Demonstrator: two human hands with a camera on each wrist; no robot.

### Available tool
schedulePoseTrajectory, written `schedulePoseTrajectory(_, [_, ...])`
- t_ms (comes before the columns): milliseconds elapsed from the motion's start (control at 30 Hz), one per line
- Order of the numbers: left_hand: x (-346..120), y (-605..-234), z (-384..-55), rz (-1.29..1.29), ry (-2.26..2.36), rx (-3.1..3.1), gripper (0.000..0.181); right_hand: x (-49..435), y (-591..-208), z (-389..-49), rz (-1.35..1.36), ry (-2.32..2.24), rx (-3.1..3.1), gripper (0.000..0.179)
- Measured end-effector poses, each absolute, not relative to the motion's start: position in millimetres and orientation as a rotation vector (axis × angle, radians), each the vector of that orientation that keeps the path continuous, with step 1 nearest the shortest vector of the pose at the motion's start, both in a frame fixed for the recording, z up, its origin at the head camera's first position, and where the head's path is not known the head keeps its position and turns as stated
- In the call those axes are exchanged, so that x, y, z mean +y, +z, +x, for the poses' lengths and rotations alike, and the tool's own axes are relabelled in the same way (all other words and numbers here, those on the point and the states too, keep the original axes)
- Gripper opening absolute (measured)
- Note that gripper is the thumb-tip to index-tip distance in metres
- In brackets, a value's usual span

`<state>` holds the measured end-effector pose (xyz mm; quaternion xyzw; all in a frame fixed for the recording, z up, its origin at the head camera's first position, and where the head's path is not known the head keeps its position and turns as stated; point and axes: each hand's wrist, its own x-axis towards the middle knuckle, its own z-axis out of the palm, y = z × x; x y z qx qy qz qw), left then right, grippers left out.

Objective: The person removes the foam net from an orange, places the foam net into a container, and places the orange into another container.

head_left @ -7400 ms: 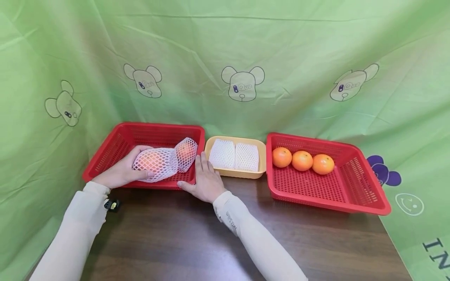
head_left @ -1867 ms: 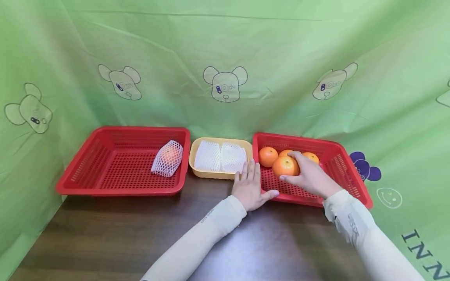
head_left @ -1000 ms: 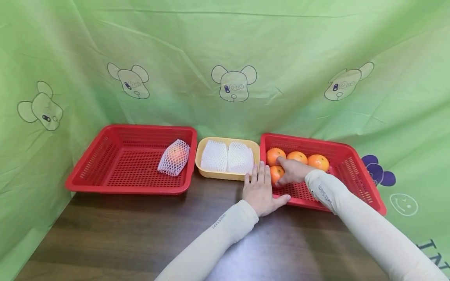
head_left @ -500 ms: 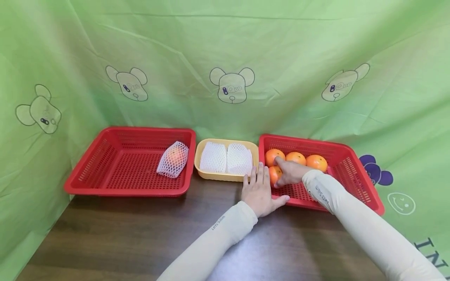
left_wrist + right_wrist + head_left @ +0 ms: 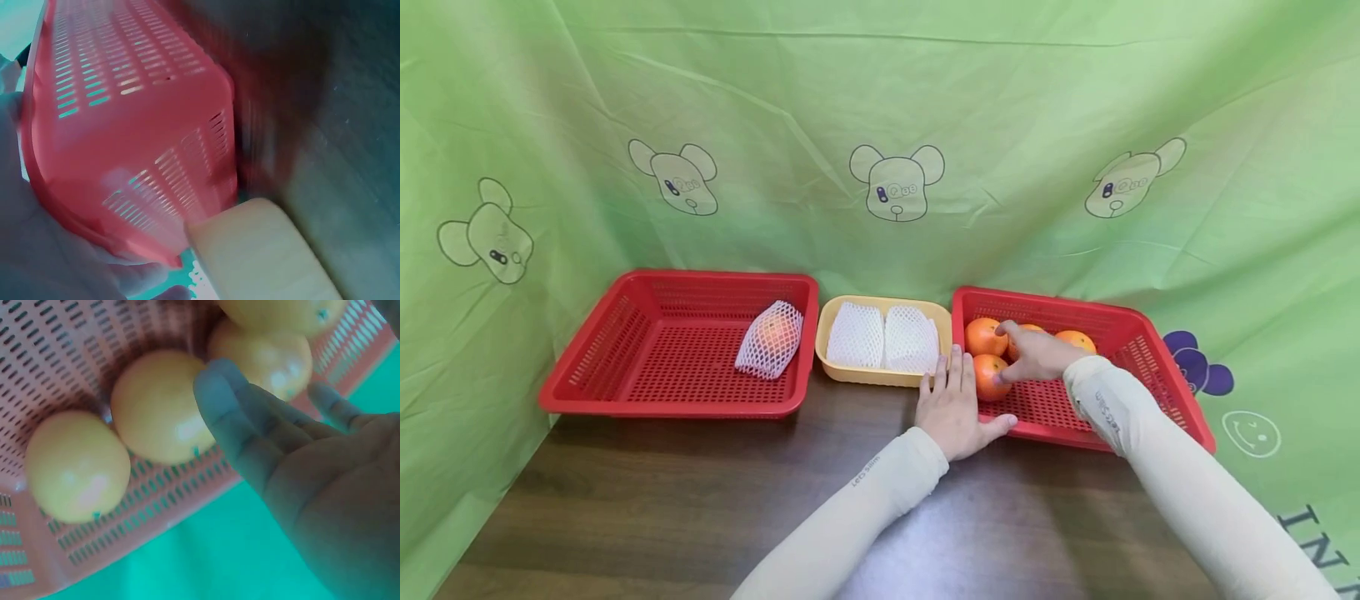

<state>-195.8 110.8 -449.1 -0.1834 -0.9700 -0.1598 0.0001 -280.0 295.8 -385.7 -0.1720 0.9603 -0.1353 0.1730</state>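
My left hand (image 5: 953,415) rests with straight fingers on the near left corner of the right red basket (image 5: 1142,417); the left wrist view shows it along the rim. Inside that basket, my right hand (image 5: 1039,353) hovers with spread, loosely bent fingers over the oranges. The front orange (image 5: 991,377) sits uncovered near the thumb, not gripped. Behind it stand a left orange (image 5: 984,336), a middle orange (image 5: 1024,340) partly behind the fingers, and a right orange (image 5: 1077,340). In the right wrist view the fingertips lie close to one orange (image 5: 164,407); contact is unclear.
A yellow tray (image 5: 883,382) with white foam net sleeves (image 5: 855,336) stands between the baskets. The left red basket (image 5: 662,408) holds one orange in a foam net (image 5: 772,339). A green curtain (image 5: 880,100) hangs behind the brown table (image 5: 700,500).
Earlier, my left hand held a netted orange at the left basket; now that orange is out of its net in the right basket. My right hand has just let go of it and lifted rightward.
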Motion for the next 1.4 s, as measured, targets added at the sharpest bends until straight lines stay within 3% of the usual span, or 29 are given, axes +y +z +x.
schedulePoseTrajectory(267, [101.7, -452.4, -195.6, -0.632, -0.577, -3.012, 0.106, 320.3, -363.0, -255.7, -0.506, -0.439, 2.859, 0.081])
schedulePoseTrajectory(400, [87.4, -454.7, -188.0, -0.746, -0.542, -2.968, 0.106, 319.7, -357.4, -232.6, -0.485, -0.430, 2.901, 0.090])
schedulePoseTrajectory(833, [0.5, -451.2, -160.0, -1.061, -0.339, -2.788, 0.110, 264.8, -384.2, -165.6, -0.568, -0.459, 3.049, 0.109])
schedulePoseTrajectory(1400, [-117.9, -418.9, -202.6, -0.795, -0.356, -2.947, 0.111, 180.0, -418.3, -166.7, -0.867, -0.524, 3.047, 0.111])
